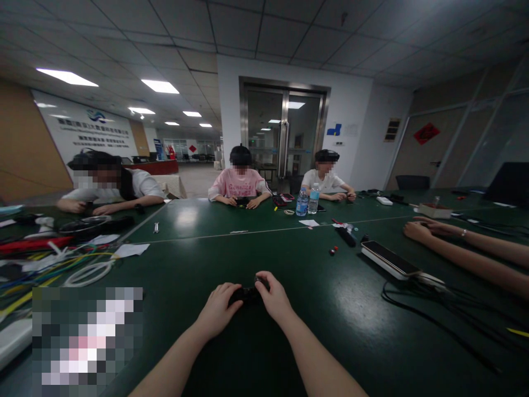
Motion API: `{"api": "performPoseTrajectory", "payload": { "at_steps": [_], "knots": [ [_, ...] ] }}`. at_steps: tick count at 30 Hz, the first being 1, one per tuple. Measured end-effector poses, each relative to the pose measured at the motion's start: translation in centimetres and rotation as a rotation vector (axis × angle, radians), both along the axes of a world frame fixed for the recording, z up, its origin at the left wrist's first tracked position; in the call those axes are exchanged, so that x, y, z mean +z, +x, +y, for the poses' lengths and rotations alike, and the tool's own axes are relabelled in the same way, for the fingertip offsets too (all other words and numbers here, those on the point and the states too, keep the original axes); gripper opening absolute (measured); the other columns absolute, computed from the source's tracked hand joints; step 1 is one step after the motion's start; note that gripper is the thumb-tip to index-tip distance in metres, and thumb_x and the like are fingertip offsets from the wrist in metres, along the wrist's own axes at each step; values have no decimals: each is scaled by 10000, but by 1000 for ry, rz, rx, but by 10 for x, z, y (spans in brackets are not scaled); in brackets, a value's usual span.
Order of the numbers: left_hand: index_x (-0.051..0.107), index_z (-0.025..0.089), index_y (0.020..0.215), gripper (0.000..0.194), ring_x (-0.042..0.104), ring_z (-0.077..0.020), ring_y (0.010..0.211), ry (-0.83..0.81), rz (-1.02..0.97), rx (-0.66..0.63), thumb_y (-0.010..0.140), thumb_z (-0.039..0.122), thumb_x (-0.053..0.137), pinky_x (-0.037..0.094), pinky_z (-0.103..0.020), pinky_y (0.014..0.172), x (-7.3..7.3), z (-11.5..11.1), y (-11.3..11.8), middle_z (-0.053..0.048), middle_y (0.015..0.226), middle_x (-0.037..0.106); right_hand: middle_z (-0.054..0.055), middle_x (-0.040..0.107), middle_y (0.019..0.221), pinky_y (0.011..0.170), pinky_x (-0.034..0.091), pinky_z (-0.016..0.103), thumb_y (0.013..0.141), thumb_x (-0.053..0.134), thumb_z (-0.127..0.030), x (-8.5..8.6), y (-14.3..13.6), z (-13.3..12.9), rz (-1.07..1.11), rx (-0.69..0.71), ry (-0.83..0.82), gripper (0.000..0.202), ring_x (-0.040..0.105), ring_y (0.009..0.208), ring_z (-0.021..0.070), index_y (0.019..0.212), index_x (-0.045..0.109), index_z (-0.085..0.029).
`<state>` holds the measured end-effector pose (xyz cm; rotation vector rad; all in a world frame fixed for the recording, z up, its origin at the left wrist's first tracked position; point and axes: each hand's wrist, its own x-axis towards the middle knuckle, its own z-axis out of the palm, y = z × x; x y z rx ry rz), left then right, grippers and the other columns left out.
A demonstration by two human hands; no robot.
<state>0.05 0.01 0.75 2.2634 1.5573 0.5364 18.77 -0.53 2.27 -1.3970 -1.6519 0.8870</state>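
- Piece [248, 295], small and black, was at the near middle of the table [198, 264], between the two hands and touching both.
- Long axis: as far as it showed, it ran from left to right, across the line of the forearms; the fingers hid both ends, so the exact outline could not be told.
- Left hand [218, 310] came in from the left, its fingers curled over the far side and its thumb along the near side; they were closed on the left end, with little gap.
- Right hand [274, 296] sat a touch farther forward, its thumb and forefinger bent close together at the right end, around a dark bit that might have been part of the piece or separate; I could not tell.
- Neither hand was clearly nearer: the piece lay directly inward from each, right of the left fingers and left of the right ones.
- Whether it rested on the table or was held just above it could not be made out.
- Right of the hands, well apart, were a phone [390, 259] on a white box [382, 264] and black cables [413, 306]; a co-worker's hands [418, 231] lay beyond.
- Left, also apart, were paper [130, 250] and a white cable [88, 273].
- Ahead, two bottles [308, 201] stood upright, side by side.
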Motion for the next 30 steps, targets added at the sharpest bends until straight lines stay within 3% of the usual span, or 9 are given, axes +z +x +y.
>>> {"api": "performPoseTrajectory", "payload": {
  "at_steps": [6,18,30],
  "knots": [
    [503,220,1203,427,460,-219,1131,-19,-17,4,807,376,464,352,-364,969,0,0,0,-52,1211,530,43,518,1230,923,437,320,863,355,-291,-8,3,7,120,-139,0,351,495,1134,180,1200,435,-235],
    [486,230,1217,440,452,-218,1146,-35,-31,13,805,383,463,362,-375,962,-5,2,-3,-52,1238,514,61,420,1348,949,422,351,907,190,-333,-10,11,9,75,-371,-19,455,419,1225,195,1339,277,-218],
    [504,228,1201,425,463,-219,1129,-9,-31,7,804,377,468,356,-365,968,-6,2,-3,-51,1213,530,65,463,1305,943,420,348,903,204,-358,-14,9,10,35,-337,54,461,445,1197,194,1335,292,-222]
  ]
}}
